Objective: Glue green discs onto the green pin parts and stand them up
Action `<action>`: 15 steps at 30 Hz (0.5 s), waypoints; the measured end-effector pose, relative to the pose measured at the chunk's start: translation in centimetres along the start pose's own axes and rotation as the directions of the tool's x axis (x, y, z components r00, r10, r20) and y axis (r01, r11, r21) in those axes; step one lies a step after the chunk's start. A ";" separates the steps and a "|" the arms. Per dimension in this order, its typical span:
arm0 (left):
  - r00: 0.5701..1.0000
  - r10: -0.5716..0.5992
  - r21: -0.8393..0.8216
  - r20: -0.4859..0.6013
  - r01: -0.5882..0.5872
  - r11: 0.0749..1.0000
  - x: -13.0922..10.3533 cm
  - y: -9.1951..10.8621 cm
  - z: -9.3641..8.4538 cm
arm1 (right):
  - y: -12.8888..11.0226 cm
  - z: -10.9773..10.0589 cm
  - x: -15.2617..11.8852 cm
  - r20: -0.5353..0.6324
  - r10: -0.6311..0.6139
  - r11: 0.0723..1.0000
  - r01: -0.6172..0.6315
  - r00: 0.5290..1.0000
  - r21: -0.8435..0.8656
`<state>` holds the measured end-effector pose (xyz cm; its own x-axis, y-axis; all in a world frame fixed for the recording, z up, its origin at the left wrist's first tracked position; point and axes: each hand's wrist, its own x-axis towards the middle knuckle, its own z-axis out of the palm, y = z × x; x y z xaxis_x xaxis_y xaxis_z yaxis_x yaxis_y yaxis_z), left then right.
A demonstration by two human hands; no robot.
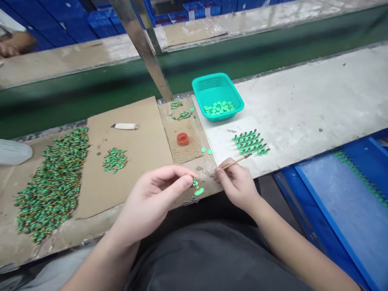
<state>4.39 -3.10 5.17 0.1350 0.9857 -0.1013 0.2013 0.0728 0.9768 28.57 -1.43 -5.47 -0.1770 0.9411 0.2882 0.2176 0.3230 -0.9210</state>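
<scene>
Between the thumb and index finger of my left hand is a small green figurine with yellow bits, a flat green disc at its lower end. My right hand grips a thin brush-like wooden stick, its dark end pointing up and right. Just beyond the hands, two loose green discs lie on the table edge. A red cap sits on a piece of brown board. To the right stand rows of figurines on discs.
A teal basket holds green discs. At left are a large heap of figurines, a smaller pile on cardboard, and a white tube. A metal post rises behind. A blue tray is lower right; another person's arm shows upper left.
</scene>
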 end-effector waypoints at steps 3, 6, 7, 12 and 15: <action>0.999 0.015 -0.029 0.036 -0.014 0.999 -0.3 1.6 0.3 | -0.1 0.1 0.0 0.001 -0.023 1.000 0.023 1.000 -0.005; 0.997 0.027 -0.050 0.074 -0.023 0.998 -0.3 2.5 0.6 | 0.0 0.2 0.0 -0.003 -0.036 0.999 0.036 0.999 -0.019; 0.996 0.028 -0.060 0.085 -0.023 0.998 -0.3 2.7 0.6 | 0.0 0.3 0.0 -0.005 -0.038 0.999 0.038 0.999 -0.022; 0.995 0.016 -0.043 0.097 -0.012 0.999 -0.3 2.6 0.5 | 0.2 0.3 -0.1 0.002 -0.035 0.999 0.035 0.999 -0.034; 0.996 0.034 0.007 0.081 -0.034 0.999 -0.3 2.6 0.4 | 0.1 0.2 0.0 0.010 -0.031 0.999 0.031 0.999 -0.037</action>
<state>5.26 -3.31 7.65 0.2195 0.9720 -0.0833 0.2034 0.0379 0.9784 28.41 -1.45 -5.64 -0.1936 0.9296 0.3137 0.2475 0.3557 -0.9012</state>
